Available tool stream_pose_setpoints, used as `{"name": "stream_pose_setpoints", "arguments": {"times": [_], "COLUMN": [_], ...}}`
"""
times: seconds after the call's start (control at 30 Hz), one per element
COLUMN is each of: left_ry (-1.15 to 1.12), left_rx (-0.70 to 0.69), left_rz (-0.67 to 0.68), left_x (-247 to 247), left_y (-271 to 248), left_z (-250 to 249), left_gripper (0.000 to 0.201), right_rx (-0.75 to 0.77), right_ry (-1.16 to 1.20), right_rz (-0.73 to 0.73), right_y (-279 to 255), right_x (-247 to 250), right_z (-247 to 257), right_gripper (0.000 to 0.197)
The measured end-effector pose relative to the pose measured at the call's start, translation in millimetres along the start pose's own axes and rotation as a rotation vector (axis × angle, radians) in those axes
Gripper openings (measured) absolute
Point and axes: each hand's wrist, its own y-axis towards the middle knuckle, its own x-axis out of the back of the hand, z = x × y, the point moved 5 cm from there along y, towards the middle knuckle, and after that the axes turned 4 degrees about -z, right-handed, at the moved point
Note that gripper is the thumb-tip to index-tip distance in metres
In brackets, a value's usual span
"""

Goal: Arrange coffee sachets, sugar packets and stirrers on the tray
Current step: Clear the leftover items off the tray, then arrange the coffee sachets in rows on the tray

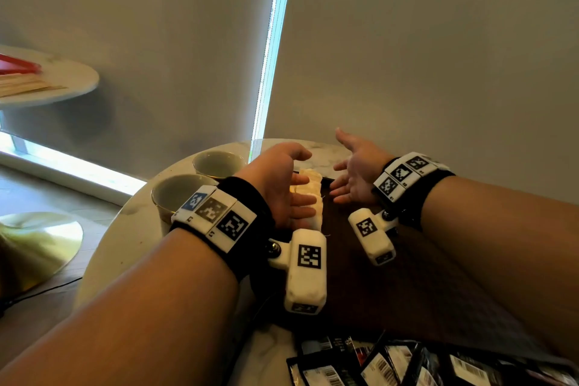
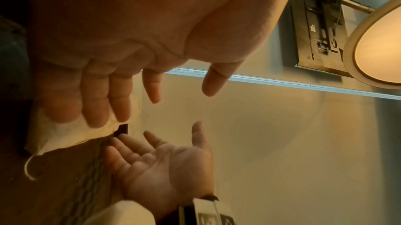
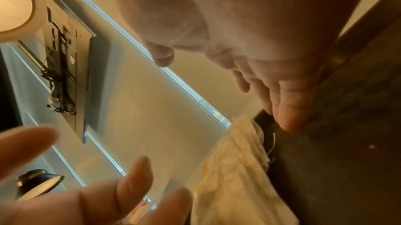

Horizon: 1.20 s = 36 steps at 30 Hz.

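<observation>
A row of cream paper packets (image 1: 313, 185) stands along the far left part of a dark wooden tray (image 1: 351, 266). My left hand (image 1: 294, 194) lies against the packets' left side, its straight fingers (image 2: 95, 108) resting on the packets (image 2: 65, 136). To the right of the row, my right hand (image 1: 347, 175) is held with palm turned toward the packets and fingers spread, holding nothing. In the right wrist view its fingertips (image 3: 290, 117) hover just over the tray's surface beside the packets (image 3: 234, 168). Several black coffee sachets (image 1: 407, 363) lie on the table near me.
Two pale cups (image 1: 219, 163) (image 1: 178, 194) stand on the round marble table (image 1: 125, 244) left of the tray. A window blind hangs right behind the table. A second round table (image 1: 62, 78) with a red item stands far left.
</observation>
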Motion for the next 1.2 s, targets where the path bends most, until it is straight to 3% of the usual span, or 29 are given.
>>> {"name": "stream_pose_setpoints", "arguments": {"times": [0.23, 0.37, 0.53, 0.7, 0.97, 1.13, 1.2], "left_ry": [0.025, 0.023, -0.030, -0.100, -0.172, -0.137, -0.098], "left_rx": [0.047, 0.041, -0.007, -0.102, -0.234, -0.303, -0.308], "left_rz": [0.043, 0.025, 0.008, -0.012, -0.041, -0.022, -0.006], "left_x": [-1.7, 0.1, -2.5, -7.6, -21.2, -41.2, -55.9], "left_y": [5.3, 8.7, 7.1, -5.0, -28.7, -44.1, -49.0], "left_z": [4.8, 5.7, 2.5, -6.2, -13.2, -9.5, -4.7], "left_gripper": [0.066, 0.063, 0.054, 0.047, 0.034, 0.030, 0.030], "right_rx": [-0.007, 0.000, 0.053, 0.099, 0.242, 0.330, 0.301], "right_ry": [-0.010, 0.011, 0.029, -0.008, -0.278, -0.695, -0.864], "right_rz": [0.135, 0.129, 0.043, -0.009, -0.177, -0.138, -0.035], "right_y": [5.2, 1.3, -5.4, -50.2, -165.6, -224.7, -246.7], "right_x": [-30.0, -32.8, -3.8, 55.1, 162.3, 169.4, 154.3], "right_z": [-0.2, 0.0, 1.7, -0.5, -54.8, -104.2, -119.3], "right_gripper": [0.114, 0.110, 0.108, 0.100, 0.036, 0.034, 0.055]}}
